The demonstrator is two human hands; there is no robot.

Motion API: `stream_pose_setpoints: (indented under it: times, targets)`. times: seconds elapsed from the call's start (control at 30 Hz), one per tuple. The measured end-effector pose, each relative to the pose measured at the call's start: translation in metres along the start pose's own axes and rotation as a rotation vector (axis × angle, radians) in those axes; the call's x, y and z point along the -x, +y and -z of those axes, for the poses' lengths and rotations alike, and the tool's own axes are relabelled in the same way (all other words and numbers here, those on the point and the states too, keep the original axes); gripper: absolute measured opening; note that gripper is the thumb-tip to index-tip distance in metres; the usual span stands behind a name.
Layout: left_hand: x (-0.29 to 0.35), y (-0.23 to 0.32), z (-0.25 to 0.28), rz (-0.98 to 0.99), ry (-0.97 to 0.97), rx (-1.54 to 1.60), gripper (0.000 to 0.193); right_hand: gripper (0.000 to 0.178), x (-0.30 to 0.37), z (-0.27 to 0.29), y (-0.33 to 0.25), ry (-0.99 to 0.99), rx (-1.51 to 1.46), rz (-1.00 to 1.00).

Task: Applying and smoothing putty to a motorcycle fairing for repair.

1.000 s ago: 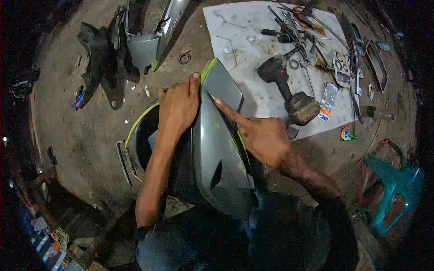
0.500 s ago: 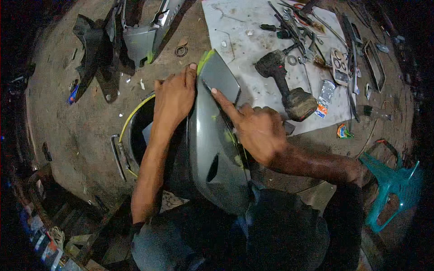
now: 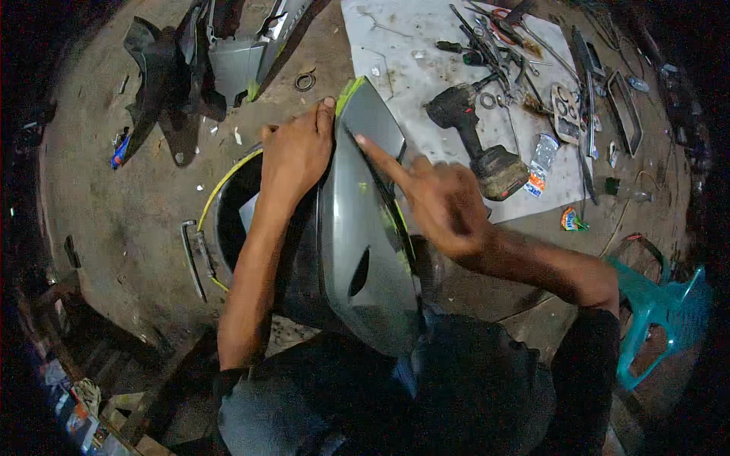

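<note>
A long grey plastic body panel (image 3: 346,235), like a motorcycle fairing, stands upright in front of me, its lower end against my dark shirt. Yellow-green paint marks its tip and right edge, and a dark slot sits low on its face. My left hand (image 3: 298,156) grips the upper left edge, thumb at the rim and the other fingers hidden behind. With its index finger stretched out, my right hand (image 3: 441,197) touches the seam near the top; its other fingers are curled and nothing shows in them. Behind the panel is a black bucket (image 3: 232,201) with a yellow rim.
On a stained white sheet (image 3: 411,152) at right lie a cordless drill (image 3: 475,140), several hand tools (image 3: 487,45) and a small plastic packet (image 3: 541,163). Other dark and grey panels (image 3: 236,64) lie at far left. A teal plastic part (image 3: 658,311) rests at right.
My right index finger has slid slightly up along the panel's seam, and the hand has shifted a little to the right. My left hand keeps its grip. The view has shifted slightly.
</note>
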State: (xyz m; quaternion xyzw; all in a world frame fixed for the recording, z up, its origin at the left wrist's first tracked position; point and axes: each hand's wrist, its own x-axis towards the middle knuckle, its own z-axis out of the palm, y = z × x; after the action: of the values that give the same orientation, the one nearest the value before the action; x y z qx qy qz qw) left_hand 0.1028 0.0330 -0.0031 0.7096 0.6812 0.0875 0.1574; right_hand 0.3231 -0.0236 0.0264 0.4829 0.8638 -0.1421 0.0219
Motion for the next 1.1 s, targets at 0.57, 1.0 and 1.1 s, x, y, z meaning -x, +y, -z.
stream_pose_setpoints:
  times: [0.57,1.0,1.1]
  targets:
    - [0.000,-0.004,0.001,0.057,-0.052,0.092,0.056,0.091,0.006,0.030,-0.015,-0.087,0.053,-0.003]
    - [0.000,0.000,0.009,0.043,-0.101,0.044,0.059,0.081,0.008,0.034,-0.010,-0.108,-0.051,-0.001]
    - [-0.003,0.005,0.008,0.150,-0.181,0.039,0.066,0.081,-0.013,0.021,0.000,0.111,-0.070,0.069]
